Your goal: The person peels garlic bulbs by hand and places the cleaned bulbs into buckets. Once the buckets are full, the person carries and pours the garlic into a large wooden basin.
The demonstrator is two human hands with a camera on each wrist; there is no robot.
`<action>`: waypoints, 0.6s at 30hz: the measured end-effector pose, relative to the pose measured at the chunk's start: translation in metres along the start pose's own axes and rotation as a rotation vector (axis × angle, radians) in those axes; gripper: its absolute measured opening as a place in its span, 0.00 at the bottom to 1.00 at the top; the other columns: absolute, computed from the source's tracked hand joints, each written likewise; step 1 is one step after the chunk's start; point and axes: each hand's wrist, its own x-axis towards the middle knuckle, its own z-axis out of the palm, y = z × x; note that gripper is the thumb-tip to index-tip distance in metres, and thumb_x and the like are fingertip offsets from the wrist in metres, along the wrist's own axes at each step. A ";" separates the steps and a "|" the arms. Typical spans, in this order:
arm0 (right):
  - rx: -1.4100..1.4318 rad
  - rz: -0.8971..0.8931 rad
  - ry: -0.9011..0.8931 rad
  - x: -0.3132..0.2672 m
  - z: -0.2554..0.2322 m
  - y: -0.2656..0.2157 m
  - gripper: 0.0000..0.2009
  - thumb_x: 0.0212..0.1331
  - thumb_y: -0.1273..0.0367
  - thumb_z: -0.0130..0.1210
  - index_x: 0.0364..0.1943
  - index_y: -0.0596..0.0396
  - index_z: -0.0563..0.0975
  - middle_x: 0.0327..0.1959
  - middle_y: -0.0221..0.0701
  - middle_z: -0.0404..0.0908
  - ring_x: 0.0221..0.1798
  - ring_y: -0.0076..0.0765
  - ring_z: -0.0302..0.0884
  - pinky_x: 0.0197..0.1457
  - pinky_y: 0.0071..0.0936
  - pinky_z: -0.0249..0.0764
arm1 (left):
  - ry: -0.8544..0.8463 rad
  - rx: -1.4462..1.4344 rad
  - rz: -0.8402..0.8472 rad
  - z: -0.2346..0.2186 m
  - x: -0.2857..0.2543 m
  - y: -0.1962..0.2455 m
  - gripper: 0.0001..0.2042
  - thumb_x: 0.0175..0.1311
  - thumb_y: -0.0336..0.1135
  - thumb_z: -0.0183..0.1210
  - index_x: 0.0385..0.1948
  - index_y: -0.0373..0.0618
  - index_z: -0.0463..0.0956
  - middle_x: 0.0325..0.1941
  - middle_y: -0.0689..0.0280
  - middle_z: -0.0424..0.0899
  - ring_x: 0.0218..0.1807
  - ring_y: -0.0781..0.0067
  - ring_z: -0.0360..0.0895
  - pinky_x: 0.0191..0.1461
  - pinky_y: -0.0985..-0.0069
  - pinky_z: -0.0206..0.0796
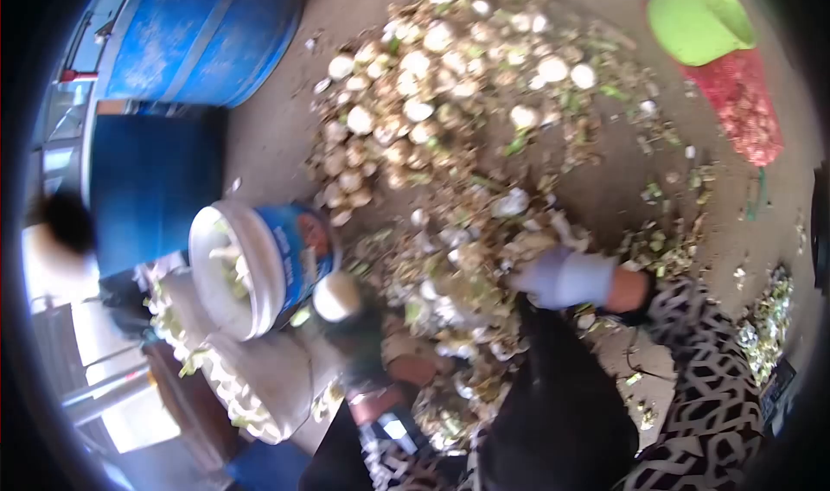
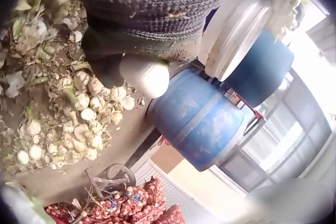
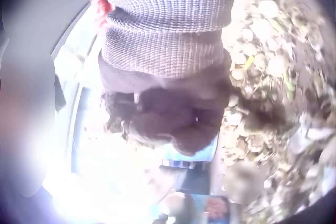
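My left hand (image 1: 356,335), in a dark, soiled glove, grips a peeled white onion (image 1: 337,296) beside the white bucket (image 1: 255,301). In the left wrist view, the same onion (image 2: 149,79) shows below the glove's knitted cuff. My right hand (image 1: 566,277) wears a pale glove and is over a heap of leaves and peelings (image 1: 467,292). Curled fingers (image 3: 178,129) show in shadow in the right wrist view; whether they hold anything I cannot tell. A large pile of onions (image 1: 415,85) lies on the ground ahead of both hands.
A blue barrel (image 1: 203,33) stands at the upper left, a darker blue container (image 1: 156,188) below it. White sacks (image 1: 268,379) lie near the bucket. At the upper right are a lime-green basin (image 1: 700,15) and a red mesh sack (image 1: 739,106). A cart wheel (image 2: 121,174) shows beyond the pile.
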 end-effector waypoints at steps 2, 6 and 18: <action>-0.191 0.181 0.079 0.013 0.003 0.026 0.19 0.55 0.70 0.52 0.54 0.46 0.74 0.51 0.36 0.78 0.41 0.44 0.80 0.42 0.39 0.76 | 0.058 0.340 0.287 0.017 -0.032 0.061 0.25 0.60 0.46 0.59 0.54 0.38 0.70 0.50 0.52 0.78 0.52 0.57 0.76 0.56 0.63 0.69; -0.482 0.497 0.636 0.046 -0.051 0.107 0.22 0.53 0.75 0.49 0.55 0.44 0.75 0.50 0.41 0.78 0.38 0.43 0.79 0.35 0.39 0.76 | 0.361 0.896 0.613 -0.003 -0.082 0.180 0.21 0.62 0.39 0.60 0.53 0.36 0.69 0.49 0.54 0.77 0.50 0.58 0.76 0.55 0.66 0.68; 1.309 0.239 0.466 0.094 0.006 0.089 0.23 0.62 0.67 0.54 0.62 0.51 0.70 0.55 0.34 0.77 0.51 0.30 0.77 0.50 0.27 0.77 | -0.053 1.514 0.594 0.076 -0.056 0.054 0.35 0.48 0.36 0.70 0.60 0.42 0.64 0.53 0.53 0.75 0.55 0.56 0.73 0.62 0.63 0.63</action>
